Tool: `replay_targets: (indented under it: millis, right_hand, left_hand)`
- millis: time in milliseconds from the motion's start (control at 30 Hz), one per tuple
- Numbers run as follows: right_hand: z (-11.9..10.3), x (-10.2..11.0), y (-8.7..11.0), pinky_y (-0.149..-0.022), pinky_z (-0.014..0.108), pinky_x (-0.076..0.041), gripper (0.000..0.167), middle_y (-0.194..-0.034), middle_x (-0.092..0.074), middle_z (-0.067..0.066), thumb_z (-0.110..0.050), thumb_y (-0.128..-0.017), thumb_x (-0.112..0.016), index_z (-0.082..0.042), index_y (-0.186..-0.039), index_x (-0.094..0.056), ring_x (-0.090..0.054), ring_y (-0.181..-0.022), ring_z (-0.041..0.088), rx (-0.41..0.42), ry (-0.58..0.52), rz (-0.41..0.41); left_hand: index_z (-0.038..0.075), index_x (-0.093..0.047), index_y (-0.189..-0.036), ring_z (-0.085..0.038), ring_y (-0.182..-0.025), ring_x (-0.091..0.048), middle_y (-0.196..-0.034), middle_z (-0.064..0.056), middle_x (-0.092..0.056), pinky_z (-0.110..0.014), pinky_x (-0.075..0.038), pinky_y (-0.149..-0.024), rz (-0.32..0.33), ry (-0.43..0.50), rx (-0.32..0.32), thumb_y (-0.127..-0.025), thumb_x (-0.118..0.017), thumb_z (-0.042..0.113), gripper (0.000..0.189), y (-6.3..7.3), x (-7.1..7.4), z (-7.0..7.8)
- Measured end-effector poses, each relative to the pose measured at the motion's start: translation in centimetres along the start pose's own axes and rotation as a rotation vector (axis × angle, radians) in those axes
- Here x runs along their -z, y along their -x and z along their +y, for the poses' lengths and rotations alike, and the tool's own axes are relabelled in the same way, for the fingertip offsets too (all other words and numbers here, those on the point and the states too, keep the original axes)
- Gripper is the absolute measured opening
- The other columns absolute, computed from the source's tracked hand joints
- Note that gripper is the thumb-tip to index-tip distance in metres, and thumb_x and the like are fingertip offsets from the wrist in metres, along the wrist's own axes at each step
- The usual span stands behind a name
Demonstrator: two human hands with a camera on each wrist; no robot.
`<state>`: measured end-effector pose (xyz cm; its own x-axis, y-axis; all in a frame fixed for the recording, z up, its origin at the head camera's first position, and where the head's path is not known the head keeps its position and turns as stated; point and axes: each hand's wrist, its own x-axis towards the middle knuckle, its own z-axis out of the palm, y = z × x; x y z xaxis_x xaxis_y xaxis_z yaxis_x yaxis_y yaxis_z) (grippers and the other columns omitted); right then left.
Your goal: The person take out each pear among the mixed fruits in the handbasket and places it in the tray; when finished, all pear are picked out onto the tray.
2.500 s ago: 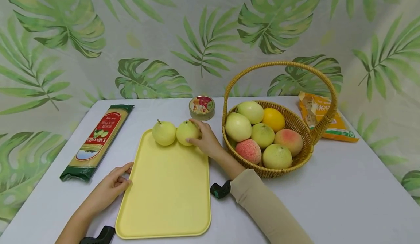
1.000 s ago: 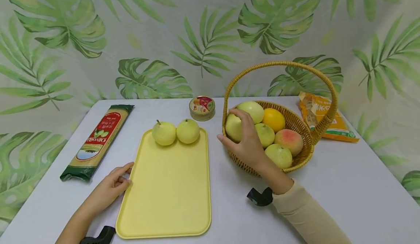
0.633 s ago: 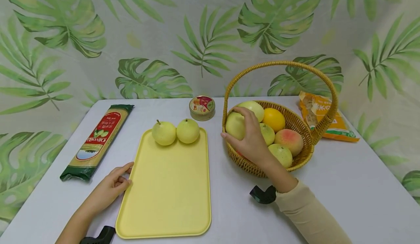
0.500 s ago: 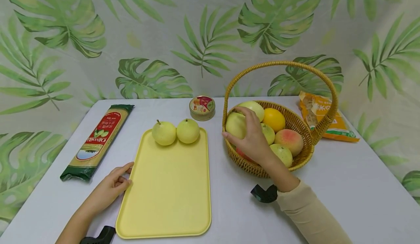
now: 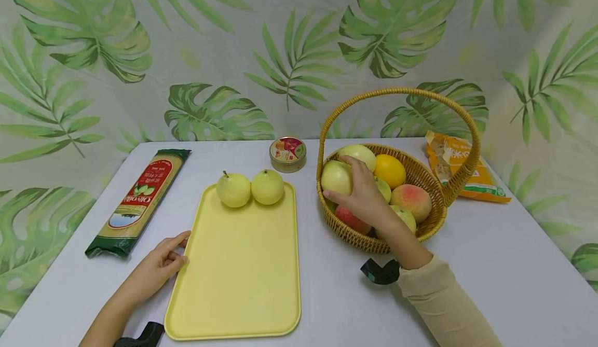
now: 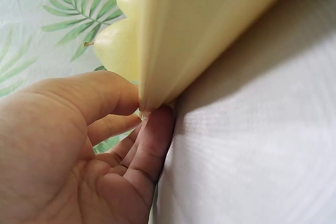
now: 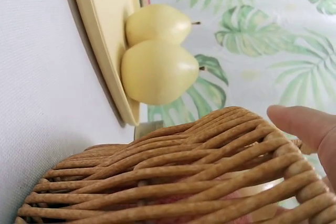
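Observation:
My left hand (image 5: 156,266) pinches the left rim of a yellow tray (image 5: 235,277). Up close in the left wrist view, the thumb (image 6: 118,100) meets the rim and another finger lies under it. Two pale yellow-green pears (image 5: 233,190) stand side by side at the tray's far end. My right hand (image 5: 366,202) reaches into a wicker basket (image 5: 348,239), thumb and forefinger spread about a pale green pear (image 5: 335,177) on its left side. In the right wrist view the thumb (image 7: 299,121) is straight above the weave; the other fingers are hidden.
Also in the basket are an orange (image 5: 390,170), peaches (image 5: 411,203) and other green fruit. Its tall handle (image 5: 397,92) arches overhead. A pasta pack (image 5: 140,199) lies left, a round tin (image 5: 287,154) stands behind, and an orange bag (image 5: 467,173) lies right.
My right hand has let go of the second pear on the tray and moved right into the basket. Lately it has shifted slightly right; the left hand has stayed still.

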<state>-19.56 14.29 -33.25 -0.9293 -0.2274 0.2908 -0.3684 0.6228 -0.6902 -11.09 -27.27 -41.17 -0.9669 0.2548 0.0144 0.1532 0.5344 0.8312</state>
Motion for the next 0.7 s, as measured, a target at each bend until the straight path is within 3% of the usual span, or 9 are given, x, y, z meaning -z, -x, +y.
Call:
replay_targets:
  millis: [333, 700]
  right_hand:
    - [0.90, 0.04, -0.51, -0.084, 0.049, -0.039, 0.075, -0.137, -0.030, 0.015, -0.030, -0.079, -0.069, -0.010, -0.138, -0.028, -0.035, -0.115, 0.030, -0.087, -0.105, -0.055]
    - [0.87, -0.30, -0.29, -0.087, 0.052, -0.035, 0.073, -0.135, -0.022, 0.019, -0.027, -0.078, -0.070, -0.010, -0.137, -0.032, -0.034, -0.114, 0.036, -0.110, -0.049, -0.064]
  left_hand:
    - [-0.003, -0.033, -0.136, -0.009, -0.079, -0.046, -0.114, -0.017, -0.043, -0.021, -0.043, -0.064, 0.002, -0.006, -0.002, -0.090, -0.052, 0.004, 0.050, -0.01, 0.00, -0.03]
    - [-0.003, -0.033, -0.136, -0.009, -0.079, -0.046, -0.114, -0.017, -0.043, -0.021, -0.043, -0.064, 0.003, -0.015, 0.005, -0.090, -0.052, 0.004, 0.050, 0.02, -0.01, 0.04]
